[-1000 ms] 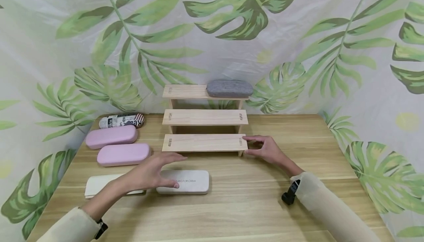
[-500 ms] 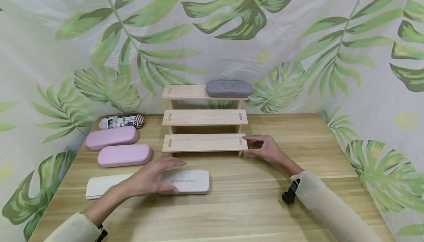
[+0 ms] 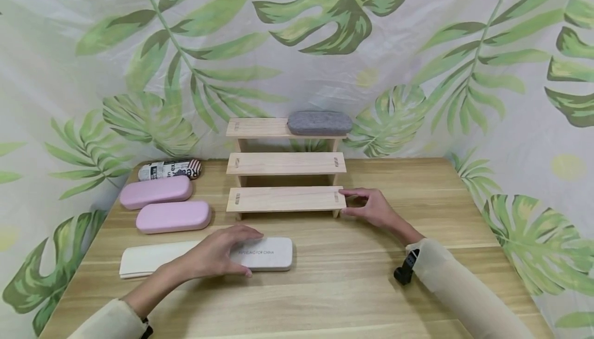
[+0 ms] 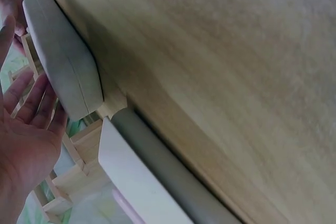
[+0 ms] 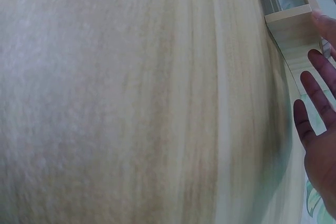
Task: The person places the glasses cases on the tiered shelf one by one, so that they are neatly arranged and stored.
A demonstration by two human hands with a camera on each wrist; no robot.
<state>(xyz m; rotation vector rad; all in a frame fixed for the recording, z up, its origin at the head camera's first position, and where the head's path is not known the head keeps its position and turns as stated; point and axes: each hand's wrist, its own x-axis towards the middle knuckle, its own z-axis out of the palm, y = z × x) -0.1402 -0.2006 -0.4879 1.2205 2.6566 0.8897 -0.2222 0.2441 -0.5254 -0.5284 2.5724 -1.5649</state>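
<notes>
My left hand [image 3: 215, 254] reaches over the left end of a pale grey glasses case [image 3: 269, 254] with printed lettering. Its thumb lies towards the near side and its fingers towards the far side. In the left wrist view the fingers [image 4: 39, 100] are extended beside the case [image 4: 65, 56], which lies flat on the table; whether they touch it cannot be told. My right hand [image 3: 373, 209] pinches the right end of the lowest step of a three-tier wooden stand [image 3: 283, 200] between thumb and index finger. Its other fingers [image 5: 315, 95] stay spread.
A grey felt glasses case [image 3: 320, 123] sits on the top tier's right side. At left on the wooden table [image 3: 348, 303] lie a white case [image 3: 153, 257], two pink cases [image 3: 174, 217] and a newsprint-patterned case [image 3: 170, 169]. A leaf-print curtain [image 3: 297, 71] hangs behind.
My left hand has shifted slightly right over the pale grey case, and its thumb and fingers have come down closer around it. The right hand stays at the stand.
</notes>
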